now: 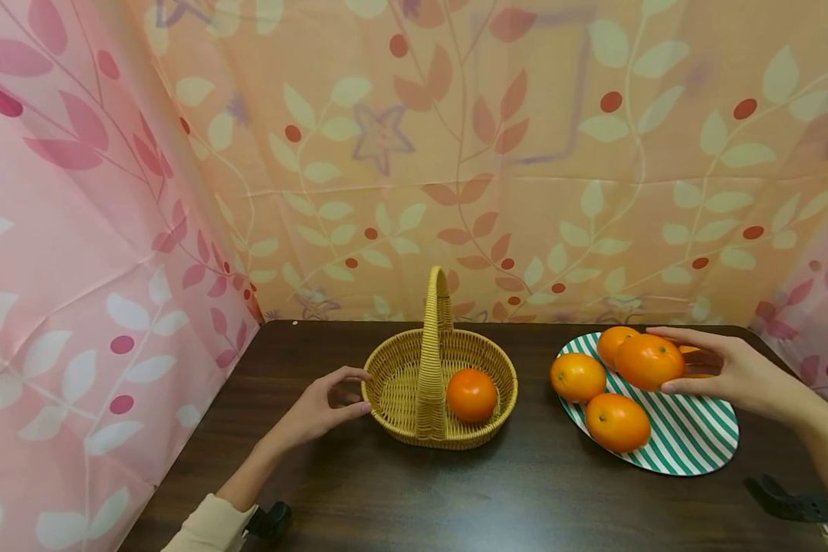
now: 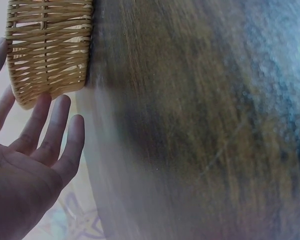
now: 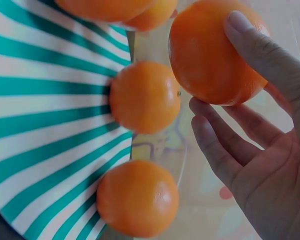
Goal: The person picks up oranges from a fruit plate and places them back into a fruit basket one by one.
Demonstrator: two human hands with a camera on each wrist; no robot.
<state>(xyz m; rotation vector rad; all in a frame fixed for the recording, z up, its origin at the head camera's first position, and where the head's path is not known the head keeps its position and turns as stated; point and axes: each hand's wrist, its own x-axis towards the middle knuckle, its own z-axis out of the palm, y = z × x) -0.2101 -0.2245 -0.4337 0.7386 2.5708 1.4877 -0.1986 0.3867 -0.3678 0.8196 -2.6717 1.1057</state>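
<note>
My right hand holds an orange between thumb and fingers, over a plate with green and white stripes. In the right wrist view the thumb lies across this orange, with fingertips under it. Several other oranges lie on the plate, one partly hidden behind the right hand. The left hand is at the left rim of a wicker basket, its thumb and fingertips right at the weave. In the left wrist view its fingers reach loosely toward the basket side. Inside the basket, right of the handle, sits one orange.
The basket's tall arched handle rises across its middle. Both stand on a dark wooden table, the plate to the right of the basket. Floral cloth hangs behind the table and along its sides.
</note>
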